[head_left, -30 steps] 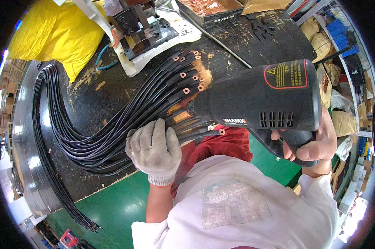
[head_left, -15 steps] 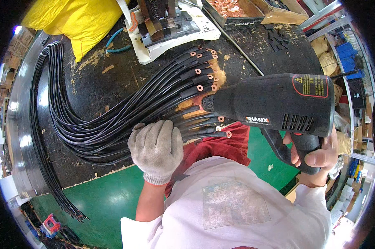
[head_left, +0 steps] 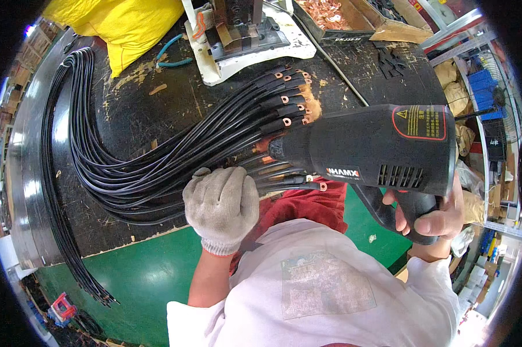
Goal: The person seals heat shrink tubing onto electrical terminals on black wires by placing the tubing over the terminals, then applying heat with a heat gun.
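My bare right hand (head_left: pixel 443 218) is wrapped round the grip of a black heat gun (head_left: pixel 362 147). The gun's nozzle points left, right over the ends of a bundle of black cables (head_left: pixel 128 184). Copper ring lugs (head_left: pixel 287 122) tip the cables, fanned out along the right of the bundle, with black sleeves behind several of them. Under the nozzle, some lugs and cable ends are hidden. In a grey knitted glove, my left hand (head_left: pixel 221 199) is closed over the nearer cables, its fingers curled and their tips out of sight.
Behind the cables stands a machine on a white base (head_left: pixel 301 49), with blue-handled pliers (head_left: pixel 174 62) beside it. A yellow bag (head_left: pixel 119 34) lies at the far left. Boxes of copper parts (head_left: pixel 327 14) and loose black pieces (head_left: pixel 393 62) occupy the far right. The cables' other ends overhang the table's left front edge.
The heat gun has shifted left and slightly down, its nozzle now nearer my gloved hand and covering more of the near lugs. My left hand stays on the cables.
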